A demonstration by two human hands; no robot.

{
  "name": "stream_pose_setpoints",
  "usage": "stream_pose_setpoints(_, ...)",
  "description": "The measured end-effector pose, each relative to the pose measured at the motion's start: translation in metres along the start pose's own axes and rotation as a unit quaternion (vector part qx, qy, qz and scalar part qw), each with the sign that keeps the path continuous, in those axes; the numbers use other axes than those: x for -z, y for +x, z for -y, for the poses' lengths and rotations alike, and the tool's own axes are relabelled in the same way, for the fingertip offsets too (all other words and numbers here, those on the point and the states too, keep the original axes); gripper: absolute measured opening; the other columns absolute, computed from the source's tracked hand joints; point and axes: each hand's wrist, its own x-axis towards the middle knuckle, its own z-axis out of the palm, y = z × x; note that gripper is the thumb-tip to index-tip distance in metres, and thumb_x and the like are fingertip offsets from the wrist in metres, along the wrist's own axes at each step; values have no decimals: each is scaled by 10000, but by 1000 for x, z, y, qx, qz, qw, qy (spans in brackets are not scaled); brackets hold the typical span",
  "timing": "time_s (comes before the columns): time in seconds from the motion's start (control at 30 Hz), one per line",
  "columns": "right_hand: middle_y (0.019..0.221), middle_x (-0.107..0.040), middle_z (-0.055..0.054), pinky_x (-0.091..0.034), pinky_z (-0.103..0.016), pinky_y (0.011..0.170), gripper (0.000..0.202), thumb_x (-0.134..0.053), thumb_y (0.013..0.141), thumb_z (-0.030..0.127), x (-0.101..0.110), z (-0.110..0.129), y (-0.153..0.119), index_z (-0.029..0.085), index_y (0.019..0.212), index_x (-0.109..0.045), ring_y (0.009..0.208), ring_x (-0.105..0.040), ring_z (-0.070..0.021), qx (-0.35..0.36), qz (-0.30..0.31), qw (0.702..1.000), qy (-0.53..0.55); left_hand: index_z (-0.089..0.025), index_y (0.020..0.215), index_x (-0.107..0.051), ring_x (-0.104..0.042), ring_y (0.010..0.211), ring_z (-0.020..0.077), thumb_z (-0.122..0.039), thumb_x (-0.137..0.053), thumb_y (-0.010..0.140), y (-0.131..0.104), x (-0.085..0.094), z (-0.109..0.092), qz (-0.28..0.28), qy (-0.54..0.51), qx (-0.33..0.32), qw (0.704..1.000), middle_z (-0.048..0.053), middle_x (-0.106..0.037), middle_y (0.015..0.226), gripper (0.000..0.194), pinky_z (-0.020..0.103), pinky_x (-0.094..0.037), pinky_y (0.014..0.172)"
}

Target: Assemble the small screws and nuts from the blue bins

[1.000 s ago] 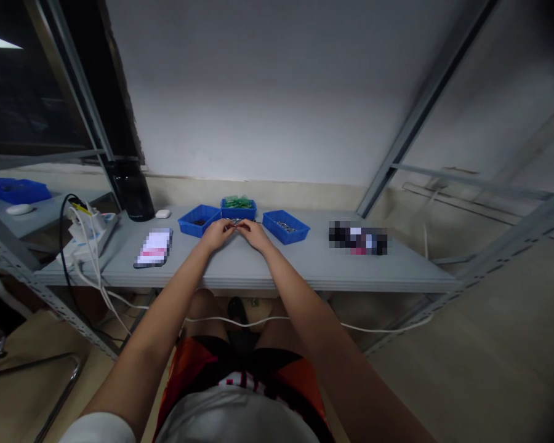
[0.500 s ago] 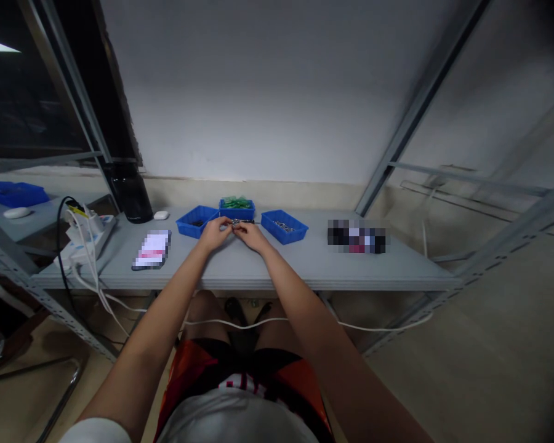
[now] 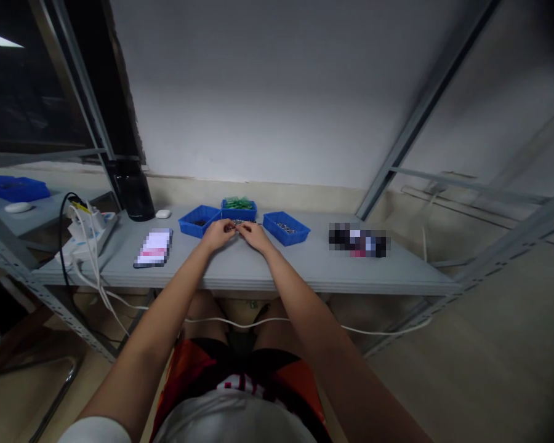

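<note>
Your left hand [image 3: 218, 235] and right hand [image 3: 253, 236] are curled with fingertips nearly meeting low over the surface [image 3: 311, 263], though I cannot tell whether they pinch anything. The small metal pieces [image 3: 245, 222] lie just beyond your fingers, before the tray of green pieces [image 3: 238, 203]. Work with light fingertips and steady wrists, close to the surface, so a slipped piece drops only a little and stays between the side trays [image 3: 286, 237].
</note>
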Motion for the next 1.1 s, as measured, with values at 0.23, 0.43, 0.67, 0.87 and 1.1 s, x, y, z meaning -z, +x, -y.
stream_pose_setpoints(0.23, 764, -667, -26, -411, -246, 698, 292, -511, 829, 406, -1, -1, 1, 165, 784, -669, 706, -560, -142, 6, 13, 1000, 10, -148, 860, -677, -576, 719, 152, -255, -559, 724, 0, -1, 2, 10, -2, -14, 1000, 41, -673, 799, 210, 257, -448, 700)
stream_pose_setpoints(0.43, 773, -666, -24, -419, -247, 706, 275, -501, 825, 380, -3, -5, 2, 164, 788, -666, 707, -561, -141, 7, 23, 1000, 15, -140, 845, -679, -587, 744, 160, -211, -561, 710, -2, 4, -7, 24, 4, -17, 1000, 53, -683, 829, 193, 262, -451, 716)
stream_pose_setpoints(0.67, 743, -644, -12, -410, -246, 677, 224, -492, 821, 313, -4, -10, 4, 171, 777, -659, 689, -550, -137, 11, 40, 999, 20, -133, 853, -684, -573, 711, 155, -229, -565, 703, -2, 5, -7, 36, 14, -11, 999, 47, -678, 797, 215, 254, -440, 687)
stream_pose_setpoints(0.87, 664, -612, 0, -415, -239, 654, 225, -484, 826, 306, -5, -9, 3, 176, 746, -650, 650, -531, -127, -3, 45, 998, 32, -136, 855, -689, -578, 732, 159, -245, -558, 724, -2, 5, -6, 39, 5, -17, 999, 55, -684, 826, 215, 257, -444, 700)
stream_pose_setpoints(1.1, 671, -616, 1, -413, -243, 660, 209, -478, 828, 280, -3, -9, 3, 181, 764, -650, 644, -535, -125, -5, 44, 999, 19, -137, 865, -692, -578, 722, 159, -242, -554, 735, -2, 4, -6, 39, -6, -16, 999, 60, -685, 821, 217, 257, -450, 698)
